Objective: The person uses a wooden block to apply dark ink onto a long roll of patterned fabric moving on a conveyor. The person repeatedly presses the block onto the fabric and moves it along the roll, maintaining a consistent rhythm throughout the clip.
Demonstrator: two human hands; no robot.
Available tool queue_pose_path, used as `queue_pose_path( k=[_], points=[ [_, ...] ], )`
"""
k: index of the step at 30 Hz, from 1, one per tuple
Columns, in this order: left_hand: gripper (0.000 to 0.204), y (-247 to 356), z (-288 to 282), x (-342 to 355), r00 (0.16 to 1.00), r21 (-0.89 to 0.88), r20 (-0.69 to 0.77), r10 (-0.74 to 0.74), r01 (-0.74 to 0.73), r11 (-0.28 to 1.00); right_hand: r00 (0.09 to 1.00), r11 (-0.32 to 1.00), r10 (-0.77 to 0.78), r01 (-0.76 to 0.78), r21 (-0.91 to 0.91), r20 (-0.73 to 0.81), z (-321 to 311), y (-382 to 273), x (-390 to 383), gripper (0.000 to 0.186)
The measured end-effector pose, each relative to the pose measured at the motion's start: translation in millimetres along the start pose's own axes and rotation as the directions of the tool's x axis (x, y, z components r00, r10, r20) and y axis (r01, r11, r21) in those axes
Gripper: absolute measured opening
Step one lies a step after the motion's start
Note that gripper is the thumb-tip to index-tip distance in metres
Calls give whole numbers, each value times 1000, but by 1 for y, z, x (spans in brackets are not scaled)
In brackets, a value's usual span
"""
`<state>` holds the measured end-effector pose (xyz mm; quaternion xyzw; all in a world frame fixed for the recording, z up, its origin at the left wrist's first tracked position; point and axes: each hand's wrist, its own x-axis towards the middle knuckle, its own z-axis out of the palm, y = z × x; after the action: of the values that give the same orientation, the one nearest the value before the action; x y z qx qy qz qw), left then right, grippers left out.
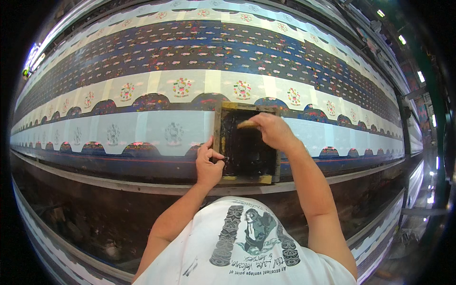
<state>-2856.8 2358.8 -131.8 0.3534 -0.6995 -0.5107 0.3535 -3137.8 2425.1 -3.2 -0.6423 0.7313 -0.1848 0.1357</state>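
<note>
A framed printing screen (249,159), its mesh dark with ink, lies flat on the long table in front of me. Its wooden frame has yellowish tape at the corners. My right hand (274,131) is closed around the wooden handle of a squeegee (249,124) over the screen's upper part; the blade is hard to make out against the black. At the frame's left side rests my left hand (209,161), its fingers curled at the edge. Left of the frame, a pale fabric piece (173,133) bears a dark outline print; the pale piece (304,135) on the right shows none.
Behind the screen runs a row of pale pieces with coloured prints (242,89). Beyond it stretch dark patterned strips (190,50) and more pale rows. A raised rail (142,186) edges the table on my side. Another long table of pale pieces (57,256) stands lower left.
</note>
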Motion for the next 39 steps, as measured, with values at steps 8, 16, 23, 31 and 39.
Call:
queue_pose_path(
  k=[8,16,23,31,39],
  points=[
    [15,0,-2,0,999,11,29,14,-15,1000,985,999,-41,34,-38,-170,18,-7,-11,39],
    [13,-7,1,1,998,-2,-1,70,-70,998,975,993,-91,73,-93,-204,52,-64,-94,40],
    [15,-6,1,1,998,-39,-3,63,-63,997,977,998,-27,15,-56,-214,75,-91,-145,41],
    [13,-5,2,3,999,-18,-2,33,-33,999,964,994,55,-30,101,-259,63,-85,-176,49],
    [14,37,11,-6,988,29,-22,153,-152,988,786,845,452,-225,485,-423,82,-41,-222,44]
  ],
)
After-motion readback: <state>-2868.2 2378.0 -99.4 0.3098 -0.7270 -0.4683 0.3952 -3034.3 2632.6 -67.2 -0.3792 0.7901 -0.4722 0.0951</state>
